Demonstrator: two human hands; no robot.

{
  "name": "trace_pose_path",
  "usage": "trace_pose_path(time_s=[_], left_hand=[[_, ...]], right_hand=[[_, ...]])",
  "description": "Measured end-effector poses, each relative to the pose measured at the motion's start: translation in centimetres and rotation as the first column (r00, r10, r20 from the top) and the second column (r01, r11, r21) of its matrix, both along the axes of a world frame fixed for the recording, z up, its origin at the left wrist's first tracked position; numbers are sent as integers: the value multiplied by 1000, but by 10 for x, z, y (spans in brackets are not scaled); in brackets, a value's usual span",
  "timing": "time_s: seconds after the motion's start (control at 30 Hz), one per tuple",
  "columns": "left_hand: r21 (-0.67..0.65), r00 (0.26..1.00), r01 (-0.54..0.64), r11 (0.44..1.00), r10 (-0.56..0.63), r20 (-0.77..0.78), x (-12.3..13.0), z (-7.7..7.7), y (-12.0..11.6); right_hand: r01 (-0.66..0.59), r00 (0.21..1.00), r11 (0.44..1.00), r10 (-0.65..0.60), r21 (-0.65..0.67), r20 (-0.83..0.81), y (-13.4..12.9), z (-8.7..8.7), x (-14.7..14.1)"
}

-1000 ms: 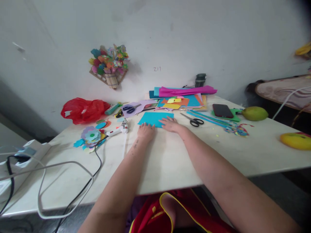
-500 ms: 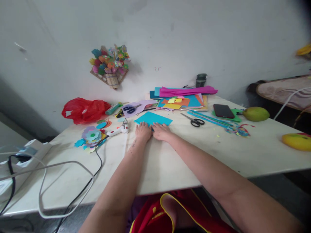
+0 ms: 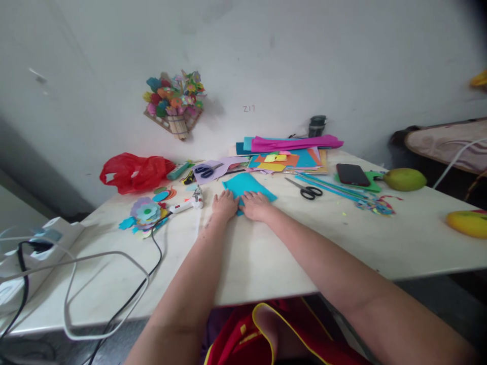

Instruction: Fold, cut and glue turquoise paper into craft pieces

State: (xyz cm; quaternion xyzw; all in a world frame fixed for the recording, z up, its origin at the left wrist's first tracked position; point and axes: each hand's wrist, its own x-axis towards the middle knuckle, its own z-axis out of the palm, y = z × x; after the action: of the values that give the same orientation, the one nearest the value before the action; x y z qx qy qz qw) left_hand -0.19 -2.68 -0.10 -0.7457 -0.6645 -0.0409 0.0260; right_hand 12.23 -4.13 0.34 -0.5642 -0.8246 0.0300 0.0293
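Observation:
A blue sheet of paper (image 3: 247, 184) lies on the pale table (image 3: 266, 253), turned at an angle, with a folded edge along its left side. My left hand (image 3: 225, 205) rests at the sheet's lower left edge, palm down with the fingers apart. Flat on the lower part of the sheet lies my right hand (image 3: 254, 205), its fingers spread. The two hands are close together, with the near corner of the paper showing between them.
Left of the hands lie a glue gun (image 3: 186, 205), paper flowers (image 3: 146, 212) and a red bag (image 3: 137, 172). Black scissors (image 3: 309, 191), blue strips (image 3: 327, 186) and a phone (image 3: 352, 175) lie rightward. Cables cross the left side.
The blue sheet has turned, and its left corner has drawn in toward the right. More of its near corner shows between my hands, which have barely moved.

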Motion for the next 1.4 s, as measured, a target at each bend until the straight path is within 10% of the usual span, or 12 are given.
trace_pose_path(time_s=[0.17, 0.43, 1.4], left_hand=[[-4, 1000, 3, 1000, -3, 18, -5, 8, 1], [140, 989, -93, 986, 76, 125, -20, 2, 11], [-55, 993, -121, 991, 120, -16, -22, -3, 65]], right_hand=[[12, 1000, 993, -13, 115, 8, -15, 12, -10], [-349, 932, 915, 361, 203, -26, -5, -2, -3], [-295, 949, 948, 306, 122, -78, -7, -6, -8]])
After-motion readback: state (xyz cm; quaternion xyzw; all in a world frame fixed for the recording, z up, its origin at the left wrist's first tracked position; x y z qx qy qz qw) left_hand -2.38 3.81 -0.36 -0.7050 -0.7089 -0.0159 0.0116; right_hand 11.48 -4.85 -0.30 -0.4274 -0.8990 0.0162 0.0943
